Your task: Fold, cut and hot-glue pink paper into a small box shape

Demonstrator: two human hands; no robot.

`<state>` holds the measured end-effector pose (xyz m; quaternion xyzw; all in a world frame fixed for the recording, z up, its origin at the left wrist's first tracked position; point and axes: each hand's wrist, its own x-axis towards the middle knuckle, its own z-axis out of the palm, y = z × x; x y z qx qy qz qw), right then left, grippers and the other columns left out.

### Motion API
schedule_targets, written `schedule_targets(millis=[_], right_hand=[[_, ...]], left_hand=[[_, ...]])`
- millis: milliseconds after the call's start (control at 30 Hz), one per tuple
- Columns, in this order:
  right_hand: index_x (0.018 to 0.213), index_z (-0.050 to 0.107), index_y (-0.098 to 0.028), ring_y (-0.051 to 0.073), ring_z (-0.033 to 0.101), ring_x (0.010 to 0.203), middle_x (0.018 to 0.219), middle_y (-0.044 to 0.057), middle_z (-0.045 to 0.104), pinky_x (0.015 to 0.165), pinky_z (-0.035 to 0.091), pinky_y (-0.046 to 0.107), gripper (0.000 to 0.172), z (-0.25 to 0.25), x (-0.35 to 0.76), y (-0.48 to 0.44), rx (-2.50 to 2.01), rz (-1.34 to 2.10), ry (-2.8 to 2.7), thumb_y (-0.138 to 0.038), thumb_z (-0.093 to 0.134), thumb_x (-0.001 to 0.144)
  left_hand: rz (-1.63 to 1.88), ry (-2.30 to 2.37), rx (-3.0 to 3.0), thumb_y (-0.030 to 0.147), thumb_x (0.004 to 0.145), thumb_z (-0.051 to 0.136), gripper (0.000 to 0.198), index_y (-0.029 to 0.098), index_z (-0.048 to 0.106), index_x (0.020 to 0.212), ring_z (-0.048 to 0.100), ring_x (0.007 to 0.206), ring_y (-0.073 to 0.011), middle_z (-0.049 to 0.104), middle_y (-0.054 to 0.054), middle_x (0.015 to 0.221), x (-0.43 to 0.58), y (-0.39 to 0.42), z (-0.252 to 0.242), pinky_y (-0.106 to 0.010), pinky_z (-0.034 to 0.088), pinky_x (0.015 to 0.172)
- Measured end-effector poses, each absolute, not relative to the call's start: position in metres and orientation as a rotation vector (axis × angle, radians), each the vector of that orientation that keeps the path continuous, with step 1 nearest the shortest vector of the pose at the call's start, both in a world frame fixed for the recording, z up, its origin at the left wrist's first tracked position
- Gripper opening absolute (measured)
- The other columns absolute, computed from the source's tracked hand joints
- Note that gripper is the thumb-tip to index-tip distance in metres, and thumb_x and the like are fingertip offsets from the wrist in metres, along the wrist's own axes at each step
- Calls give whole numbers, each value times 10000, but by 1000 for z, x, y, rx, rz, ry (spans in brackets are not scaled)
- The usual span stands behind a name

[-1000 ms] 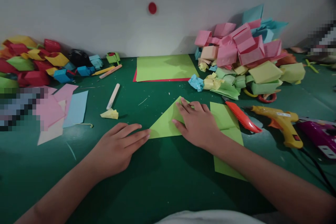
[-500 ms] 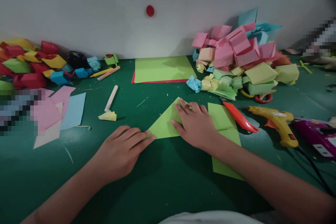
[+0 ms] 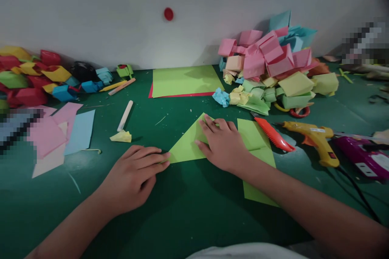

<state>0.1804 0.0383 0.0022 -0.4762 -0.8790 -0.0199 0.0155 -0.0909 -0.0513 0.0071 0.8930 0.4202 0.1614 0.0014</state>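
Note:
A light green sheet of paper (image 3: 190, 143), folded into a triangle, lies on the green table in front of me. My right hand (image 3: 223, 141) presses flat on its right part with the fingers spread, covering that side. At the paper's left corner, the outstretched fingertips of my left hand (image 3: 136, 176) touch the edge; the thumb is apart below them. Beside and partly under my right forearm is another green paper sheet (image 3: 255, 137) with a crease across it. An orange utility knife (image 3: 275, 134) rests along that sheet's right edge.
Green and red sheets (image 3: 187, 81) lie against the wall. Folded paper pieces (image 3: 267, 60) heap up at back right, more colored pieces (image 3: 33, 77) at back left. A yellow glue gun (image 3: 316, 135) with its cord lies right. Pink and blue papers (image 3: 80, 131) and a whitish stick (image 3: 125, 116) are left.
My left hand has slid slightly left at the paper's corner, and its thumb now shows below. My right hand stays pressed on the folded sheet. The whole view has shifted a little.

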Motion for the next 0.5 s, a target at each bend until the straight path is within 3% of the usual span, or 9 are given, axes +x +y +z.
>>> schedule_targets(millis=[200,500], right_hand=[[1566,373,-88,373,437,1317,1634,153,379,1025,376,515,666,3,182,38,-1481,-46,-2735,-503,302,1050],[1545,424,-113,374,442,1328,1629,144,390,1058,377,513,633,4,181,35,-1420,-64,-2744,-492,291,1056]], left_hand=[[571,1364,2735,60,889,469,364,241,772,978,671,1157,-260,767,-10,1210,-93,-49,7,-457,498,927],[525,1421,2676,74,899,459,377,256,773,1002,645,1180,-268,761,2,1225,-94,-50,7,-466,481,953]])
